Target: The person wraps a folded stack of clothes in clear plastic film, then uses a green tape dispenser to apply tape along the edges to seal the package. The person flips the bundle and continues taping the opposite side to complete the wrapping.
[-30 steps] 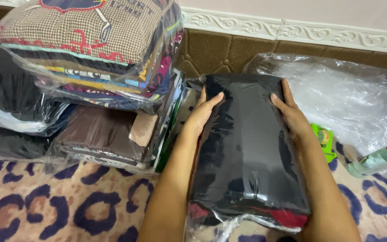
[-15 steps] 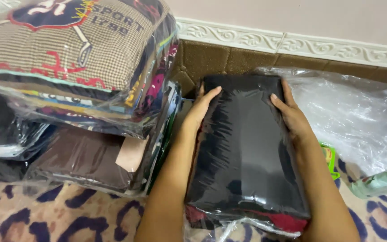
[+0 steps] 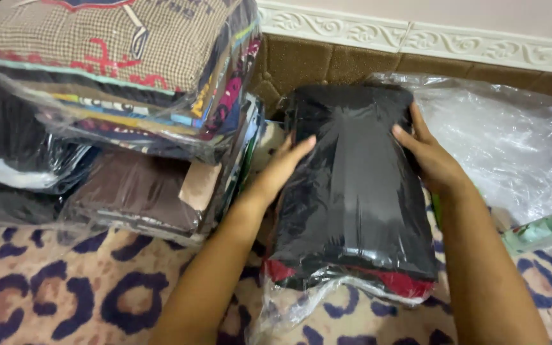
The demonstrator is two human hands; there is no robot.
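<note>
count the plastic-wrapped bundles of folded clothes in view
4 at least: a black bundle between both hands, a checked bundle top left, a brown bundle under it, a dark bundle far left. More may be hidden.

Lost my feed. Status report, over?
Left hand, right hand flat on black clothes bundle. Bagged stack close left. Empty plastic bag right.
</note>
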